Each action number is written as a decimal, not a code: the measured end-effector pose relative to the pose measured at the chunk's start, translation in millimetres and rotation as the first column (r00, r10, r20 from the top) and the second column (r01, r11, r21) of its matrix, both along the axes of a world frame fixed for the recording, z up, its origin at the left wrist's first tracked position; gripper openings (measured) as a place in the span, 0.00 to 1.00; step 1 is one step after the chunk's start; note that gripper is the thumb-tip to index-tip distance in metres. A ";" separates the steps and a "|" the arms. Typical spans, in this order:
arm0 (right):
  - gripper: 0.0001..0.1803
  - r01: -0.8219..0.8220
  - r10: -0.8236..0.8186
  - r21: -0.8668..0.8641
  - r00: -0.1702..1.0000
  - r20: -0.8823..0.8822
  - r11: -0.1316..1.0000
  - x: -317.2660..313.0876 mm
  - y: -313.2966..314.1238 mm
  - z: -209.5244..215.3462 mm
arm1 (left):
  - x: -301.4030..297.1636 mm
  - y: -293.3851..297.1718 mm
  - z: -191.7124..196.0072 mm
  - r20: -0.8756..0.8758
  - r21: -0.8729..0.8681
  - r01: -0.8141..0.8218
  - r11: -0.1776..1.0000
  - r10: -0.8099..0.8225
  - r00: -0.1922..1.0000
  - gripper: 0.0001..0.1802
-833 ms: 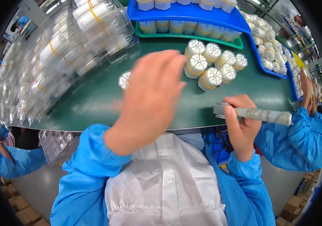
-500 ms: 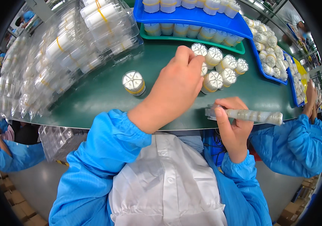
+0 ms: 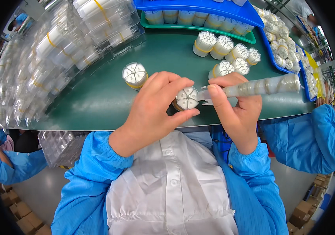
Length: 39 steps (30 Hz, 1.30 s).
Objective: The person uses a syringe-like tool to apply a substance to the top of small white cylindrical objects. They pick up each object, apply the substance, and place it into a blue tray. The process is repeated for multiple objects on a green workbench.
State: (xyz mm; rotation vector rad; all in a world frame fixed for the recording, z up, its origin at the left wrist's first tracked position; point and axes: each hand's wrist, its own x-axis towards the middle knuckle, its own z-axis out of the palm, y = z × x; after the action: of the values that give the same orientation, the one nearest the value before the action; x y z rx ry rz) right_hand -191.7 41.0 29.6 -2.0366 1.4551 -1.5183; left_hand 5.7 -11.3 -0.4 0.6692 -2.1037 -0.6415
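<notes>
Near the counter's (image 3: 97, 105) front edge, the left hand (image 3: 155, 113) pinches a white bundle (image 3: 187, 98) while the right hand (image 3: 236, 113) grips a clear tube (image 3: 261, 85) against it. One bundle (image 3: 135, 74) stands apart at the middle; a cluster (image 3: 230, 55) waits towards the back.

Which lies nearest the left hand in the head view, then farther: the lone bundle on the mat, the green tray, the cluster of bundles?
1. Lone bundle, just above the left hand.
2. Cluster of bundles, up and right.
3. Green tray, at the mat's far edge.
</notes>
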 end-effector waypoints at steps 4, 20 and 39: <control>0.06 -0.017 0.017 0.097 1.000 0.000 0.995 0.9 -1.7 5.1 | -2.0 -1.0 0.9 -0.006 -0.016 0.030 0.999 -0.030 1.000 0.33; 0.06 -0.057 0.056 0.067 0.998 0.006 0.996 -0.7 -4.0 4.5 | -4.9 6.3 -1.4 -0.093 0.070 0.059 0.996 -0.052 0.994 0.36; 0.05 -0.077 0.079 0.091 0.997 -0.020 0.993 -3.8 -6.2 2.6 | -3.7 4.2 3.4 -0.024 0.040 0.062 0.997 -0.061 0.998 0.37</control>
State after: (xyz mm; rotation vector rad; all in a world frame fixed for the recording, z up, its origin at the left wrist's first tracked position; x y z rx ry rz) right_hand -195.6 34.7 32.2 -2.0407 1.4079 -1.3778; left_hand 2.0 -7.0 3.0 0.6186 -2.1019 -0.7240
